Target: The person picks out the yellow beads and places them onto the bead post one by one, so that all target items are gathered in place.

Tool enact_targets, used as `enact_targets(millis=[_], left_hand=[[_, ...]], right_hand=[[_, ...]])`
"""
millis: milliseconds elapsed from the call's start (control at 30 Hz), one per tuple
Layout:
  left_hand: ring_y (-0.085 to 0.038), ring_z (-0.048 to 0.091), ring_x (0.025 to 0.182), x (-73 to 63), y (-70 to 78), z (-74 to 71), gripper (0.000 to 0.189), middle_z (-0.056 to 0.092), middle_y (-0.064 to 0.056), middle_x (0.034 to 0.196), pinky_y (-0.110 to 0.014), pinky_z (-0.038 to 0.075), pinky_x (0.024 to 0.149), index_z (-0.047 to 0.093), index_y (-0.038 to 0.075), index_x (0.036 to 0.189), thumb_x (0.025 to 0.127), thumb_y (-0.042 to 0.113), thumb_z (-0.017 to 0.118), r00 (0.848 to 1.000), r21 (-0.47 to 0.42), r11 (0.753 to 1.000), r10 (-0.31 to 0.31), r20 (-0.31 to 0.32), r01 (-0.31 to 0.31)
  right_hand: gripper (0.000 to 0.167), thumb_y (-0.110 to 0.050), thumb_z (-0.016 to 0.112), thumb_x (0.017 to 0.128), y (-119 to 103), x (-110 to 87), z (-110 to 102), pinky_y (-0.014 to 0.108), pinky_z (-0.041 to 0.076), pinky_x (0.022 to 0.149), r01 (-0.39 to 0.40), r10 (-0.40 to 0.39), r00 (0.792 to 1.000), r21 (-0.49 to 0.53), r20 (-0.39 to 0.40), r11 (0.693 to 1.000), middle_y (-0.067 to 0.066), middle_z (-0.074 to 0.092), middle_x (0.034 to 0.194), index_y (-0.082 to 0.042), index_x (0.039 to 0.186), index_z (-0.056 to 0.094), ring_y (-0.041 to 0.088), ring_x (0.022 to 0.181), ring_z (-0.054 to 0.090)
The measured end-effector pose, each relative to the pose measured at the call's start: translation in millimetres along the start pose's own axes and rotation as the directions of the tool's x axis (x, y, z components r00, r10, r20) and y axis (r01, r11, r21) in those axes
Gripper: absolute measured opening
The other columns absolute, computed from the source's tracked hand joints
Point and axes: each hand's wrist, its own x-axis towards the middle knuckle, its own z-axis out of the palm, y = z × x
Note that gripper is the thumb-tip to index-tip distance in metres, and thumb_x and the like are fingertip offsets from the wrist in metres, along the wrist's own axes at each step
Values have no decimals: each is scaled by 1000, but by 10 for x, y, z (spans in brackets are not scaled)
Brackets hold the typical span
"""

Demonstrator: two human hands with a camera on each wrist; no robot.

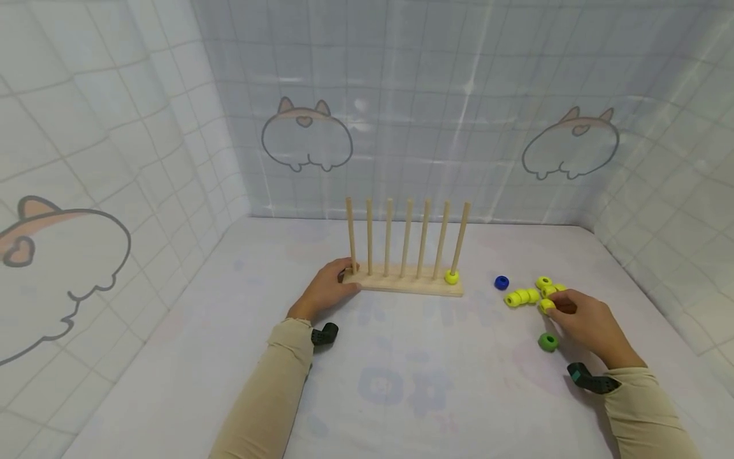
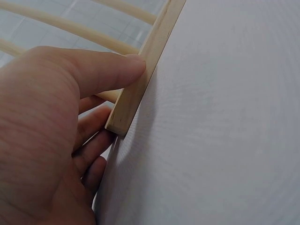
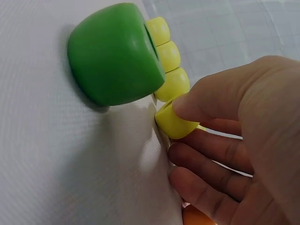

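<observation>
A wooden rack (image 1: pixel 401 284) with several upright pegs stands on the table, one yellow bead (image 1: pixel 452 277) at the foot of its rightmost peg. My left hand (image 1: pixel 325 290) grips the rack's left end; in the left wrist view the thumb (image 2: pixel 133 68) lies on the base's front edge and the fingers reach behind it. Off to the right, my right hand (image 1: pixel 587 319) pinches a yellow bead (image 3: pixel 176 119) between thumb and fingers, low over the table. A green bead (image 1: pixel 548 342) lies nearer me, beside that hand.
A row of yellow beads (image 1: pixel 522 297) and more yellow beads (image 1: pixel 544 282) lie around the right hand. A blue bead (image 1: pixel 501 282) sits between rack and row. In the right wrist view, part of an orange thing (image 3: pixel 197 215) shows below the fingers. Tile-patterned sheets (image 1: pixel 401 115) enclose the table.
</observation>
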Motion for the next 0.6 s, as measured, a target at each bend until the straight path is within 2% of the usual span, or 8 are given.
enact_targets(millis=[267,400,600], left_hand=[[-31,41,139,-7,10,17,52,46,-11,151,-47,32,115,59,14,138,90,24,74,1000,19,1000,6,1,-6],[-31,41,139,-12,8,16,51,46,-11,151,-48,31,115,59,14,137,90,23,74,1000,12,1000,8,-2,-8],[-30,40,140,-9,4,1,50,47,-10,151,-47,31,115,60,14,137,89,23,74,1000,15,1000,13,-3,-13]], right_hand=[[39,-24,71,94,2,-26,5,49,54,75,20,-19,999,20,-30,1000,25,68,108,5,119,62,42,99,64],[45,-32,67,97,-4,-25,1,52,54,77,-5,6,999,40,-48,999,27,65,114,5,122,60,44,103,62],[51,-38,60,100,-32,-11,23,57,50,85,-60,72,994,142,-82,988,27,59,127,2,131,56,46,114,57]])
